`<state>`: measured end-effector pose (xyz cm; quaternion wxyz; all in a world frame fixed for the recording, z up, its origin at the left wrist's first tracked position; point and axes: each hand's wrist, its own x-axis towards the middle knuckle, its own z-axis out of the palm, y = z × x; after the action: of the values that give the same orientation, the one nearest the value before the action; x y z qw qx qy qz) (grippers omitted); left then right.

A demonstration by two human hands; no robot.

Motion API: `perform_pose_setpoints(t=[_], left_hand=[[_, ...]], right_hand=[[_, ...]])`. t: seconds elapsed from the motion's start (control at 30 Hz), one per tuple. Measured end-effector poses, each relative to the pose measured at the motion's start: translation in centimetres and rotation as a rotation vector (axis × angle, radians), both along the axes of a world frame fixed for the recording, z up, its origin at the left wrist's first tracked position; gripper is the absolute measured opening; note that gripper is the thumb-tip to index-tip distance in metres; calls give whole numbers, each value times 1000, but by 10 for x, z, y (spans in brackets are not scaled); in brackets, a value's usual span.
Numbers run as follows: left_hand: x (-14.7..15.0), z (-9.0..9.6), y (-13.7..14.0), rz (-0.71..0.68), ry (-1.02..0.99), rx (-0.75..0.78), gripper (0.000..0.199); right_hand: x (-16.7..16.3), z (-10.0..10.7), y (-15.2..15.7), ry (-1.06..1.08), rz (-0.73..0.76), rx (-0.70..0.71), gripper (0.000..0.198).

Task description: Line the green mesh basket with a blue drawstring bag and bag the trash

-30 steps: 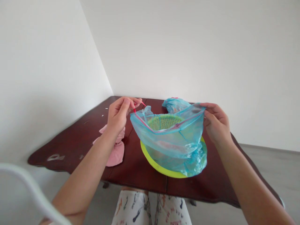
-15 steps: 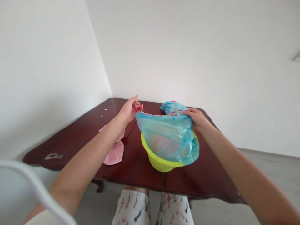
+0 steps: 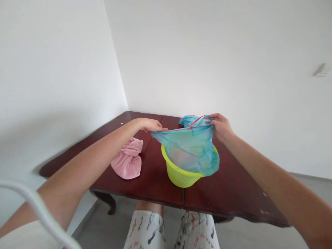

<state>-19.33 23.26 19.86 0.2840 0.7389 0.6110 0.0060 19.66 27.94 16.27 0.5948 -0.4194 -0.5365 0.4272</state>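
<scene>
Two hands are in view: the left hand [image 3: 151, 125] and the right hand [image 3: 220, 127]. Between them hangs one blue plastic bag [image 3: 192, 147], gripped by both. Beneath the hands sits one yellow-green basin [image 3: 178, 174]. Below the left hand lies one pink cloth [image 3: 128, 159]. One bench [image 3: 153, 183] carries them all.

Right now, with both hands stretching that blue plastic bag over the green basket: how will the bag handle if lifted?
The blue bag is probably floppy: it sags and wrinkles between the left hand and right hand. Likely very light, since the film is thin and see-through. It may drag the green basket, whose rim it drapes over.
</scene>
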Motion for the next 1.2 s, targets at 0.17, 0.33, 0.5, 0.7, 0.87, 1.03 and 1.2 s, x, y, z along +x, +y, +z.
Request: perform_pose_setpoints(t=[0.17, 0.33, 0.5, 0.7, 0.87, 1.03, 1.2], left_hand=[[-9, 21, -14, 2, -17, 65, 86], [-6, 35, -10, 30, -279, 214, 75], [15, 33, -1, 56, -674, 299, 63], [20, 38, -30, 81, -1051, 318, 51], [22, 38, -52, 138, -1233, 233, 35], [38, 38, -58, 168, -1402, 214, 18], [48, 47, -74, 122, -1545, 288, 22]], right_hand=[[19, 21, -22, -99, 98, -44, 31], [24, 22, -34, -473, 185, -158, 52], [13, 16, -28, -764, 71, -73, 35], [29, 19, -47, -878, 63, 12, 38], [45, 18, -70, -1007, 194, 88, 45], [32, 28, -89, -721, 80, 158, 49], [25, 43, -117, -177, 34, 97, 53]])
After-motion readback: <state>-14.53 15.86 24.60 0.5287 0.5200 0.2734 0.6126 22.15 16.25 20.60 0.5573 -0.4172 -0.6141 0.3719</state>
